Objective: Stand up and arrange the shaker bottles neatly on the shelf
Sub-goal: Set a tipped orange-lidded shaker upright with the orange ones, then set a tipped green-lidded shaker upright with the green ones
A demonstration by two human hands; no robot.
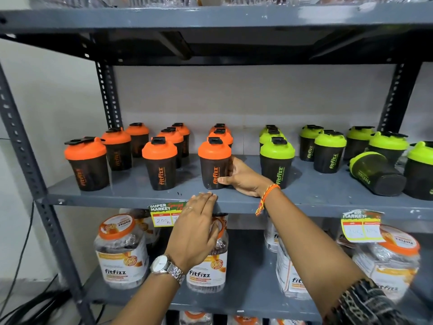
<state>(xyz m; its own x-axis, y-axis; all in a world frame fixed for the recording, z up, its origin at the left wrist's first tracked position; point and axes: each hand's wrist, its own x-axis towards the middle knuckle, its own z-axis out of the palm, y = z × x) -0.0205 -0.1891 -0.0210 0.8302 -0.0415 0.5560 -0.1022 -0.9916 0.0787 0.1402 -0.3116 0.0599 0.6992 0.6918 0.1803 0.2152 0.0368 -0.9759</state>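
Right hand (243, 178) grips upright orange-lidded shaker bottle (214, 164) on shelf (131, 195).

shelf (131, 195): shakers upright in rows front to back | my right hand (243, 181) at the right side of the front middle shaker (214, 165), touching it | my left hand (194, 233) before the shelf edge, fingertips on it | tipped shaker (377, 174) lying far right among upright ones | jars (121, 252) on the shelf below

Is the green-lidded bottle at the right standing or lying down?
Lying down: the green-lidded bottle rests on its side, base toward the camera.
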